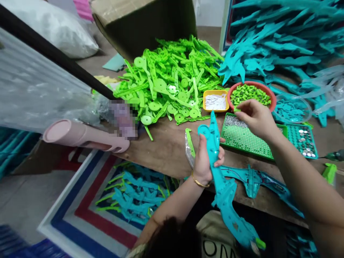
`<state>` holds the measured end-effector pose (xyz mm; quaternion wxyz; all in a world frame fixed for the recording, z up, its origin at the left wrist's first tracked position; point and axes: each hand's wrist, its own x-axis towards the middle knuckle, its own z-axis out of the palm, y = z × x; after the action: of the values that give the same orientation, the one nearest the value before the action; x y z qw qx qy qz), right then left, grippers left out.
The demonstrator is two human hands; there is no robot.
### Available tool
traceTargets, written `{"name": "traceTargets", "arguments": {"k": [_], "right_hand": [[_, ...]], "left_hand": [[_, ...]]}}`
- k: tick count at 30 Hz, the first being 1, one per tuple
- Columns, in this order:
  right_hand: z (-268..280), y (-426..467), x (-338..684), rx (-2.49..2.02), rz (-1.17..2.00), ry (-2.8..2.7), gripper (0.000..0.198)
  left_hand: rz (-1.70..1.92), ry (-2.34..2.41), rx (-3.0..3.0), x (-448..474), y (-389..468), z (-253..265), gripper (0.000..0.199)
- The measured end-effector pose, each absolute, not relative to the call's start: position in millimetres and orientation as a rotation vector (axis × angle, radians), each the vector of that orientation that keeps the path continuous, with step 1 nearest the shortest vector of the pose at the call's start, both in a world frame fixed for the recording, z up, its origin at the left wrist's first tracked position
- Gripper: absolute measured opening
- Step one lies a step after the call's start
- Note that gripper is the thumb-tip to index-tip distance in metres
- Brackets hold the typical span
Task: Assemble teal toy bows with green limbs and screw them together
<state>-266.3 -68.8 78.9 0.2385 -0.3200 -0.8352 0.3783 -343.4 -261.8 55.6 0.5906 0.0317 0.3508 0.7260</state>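
My left hand (205, 161) is wrapped around a long curved teal plastic part (221, 186). The part's pointed end is up and its lower end, with a bit of green on it, hangs near my lap. Over the near rim of a red bowl (273, 96) of small green pieces (249, 94), my right hand (254, 116) pinches one small green plastic piece (237, 109). Below that hand lies a green perforated tray (242, 141) with small metal parts. Another teal part (251, 181) with thin wires lies on the table, partly behind my right forearm.
Bright green plastic parts (172, 82) are heaped before a cardboard box (145, 28). Teal parts (282, 43) are piled at the back right. A yellow dish (216, 102) holds white slips. A pink cylinder (86, 136) lies at the left edge. A striped box (88, 211) of parts stands below.
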Motion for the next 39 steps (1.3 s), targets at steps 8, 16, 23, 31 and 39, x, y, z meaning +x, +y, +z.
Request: {"name": "traceTargets", "arguments": {"k": [8, 16, 23, 31, 39], "right_hand": [[83, -136, -245, -0.648, 1.249, -2.309, 0.022], [85, -148, -238, -0.629, 1.330, -2.216, 0.018], [85, -160, -224, -0.646, 1.249, -2.306, 0.019], [66, -233, -136, -0.743, 2.067, -2.410, 0.045], [71, -232, -76, -0.965, 2.082, -2.475, 0.056]], "left_hand": [[1.645, 0.804, 0.049, -330, -264, 62, 0.078], [1.644, 0.873, 0.049, -320, -270, 66, 0.070], [1.738, 0.955, 0.117, -304, -283, 70, 0.057], [1.960, 1.041, 0.161, -368, -327, 117, 0.057], [1.922, 1.680, 1.029, -383, -348, 90, 0.071]]}}
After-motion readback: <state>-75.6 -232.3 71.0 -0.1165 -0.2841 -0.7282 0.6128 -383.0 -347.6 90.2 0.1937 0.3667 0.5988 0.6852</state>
